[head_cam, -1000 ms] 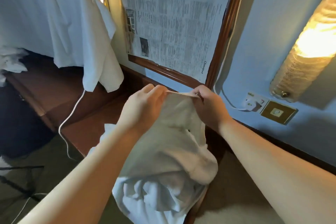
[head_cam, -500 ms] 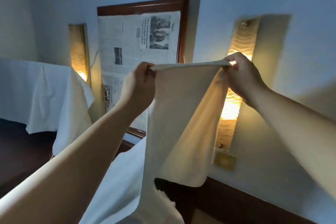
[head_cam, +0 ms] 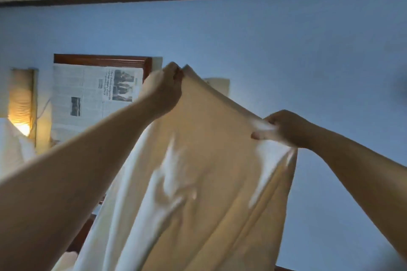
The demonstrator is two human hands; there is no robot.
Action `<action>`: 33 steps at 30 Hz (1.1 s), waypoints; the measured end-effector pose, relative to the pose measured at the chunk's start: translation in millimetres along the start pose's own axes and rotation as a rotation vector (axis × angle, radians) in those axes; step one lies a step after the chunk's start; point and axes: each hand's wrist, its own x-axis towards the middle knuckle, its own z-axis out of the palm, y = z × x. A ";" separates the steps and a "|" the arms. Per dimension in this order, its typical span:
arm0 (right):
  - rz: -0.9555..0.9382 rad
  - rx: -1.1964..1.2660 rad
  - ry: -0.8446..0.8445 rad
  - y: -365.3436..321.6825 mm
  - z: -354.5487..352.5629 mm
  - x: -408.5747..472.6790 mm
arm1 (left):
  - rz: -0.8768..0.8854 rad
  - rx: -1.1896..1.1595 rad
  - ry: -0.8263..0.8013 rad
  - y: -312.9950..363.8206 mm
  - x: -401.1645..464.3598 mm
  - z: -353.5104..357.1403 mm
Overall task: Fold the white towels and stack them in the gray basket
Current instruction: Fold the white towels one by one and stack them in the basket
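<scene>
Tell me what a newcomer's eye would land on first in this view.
First, the white towel held up mid-frame, its top edge stretched between the left hand and the right hand, each pinching a corner. Next, the newspaper in a wooden frame on the blue wall at left, and the glowing wall lamp at far left.

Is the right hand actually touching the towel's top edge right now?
Touching. The head view shows the right hand pinching the top edge of the white towel, fabric bunched at its fingers, while the left hand grips the other corner.
</scene>
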 end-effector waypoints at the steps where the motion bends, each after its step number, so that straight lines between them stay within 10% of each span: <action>1: 0.020 0.023 -0.001 14.5 -1.3 -10.3 | 0.035 -0.006 -0.050 11.9 -10.6 8.9; 12: -0.002 0.501 -0.273 16.6 16.8 -99.2 | 0.186 -0.235 -0.367 131.4 -78.1 68.2; 21: 0.076 0.514 0.176 26.8 8.2 -111.5 | 0.052 -0.435 -0.423 120.3 -125.4 63.4; 33: 0.205 0.481 0.257 32.9 20.7 -134.4 | -0.372 -0.593 -0.768 30.1 -338.4 136.2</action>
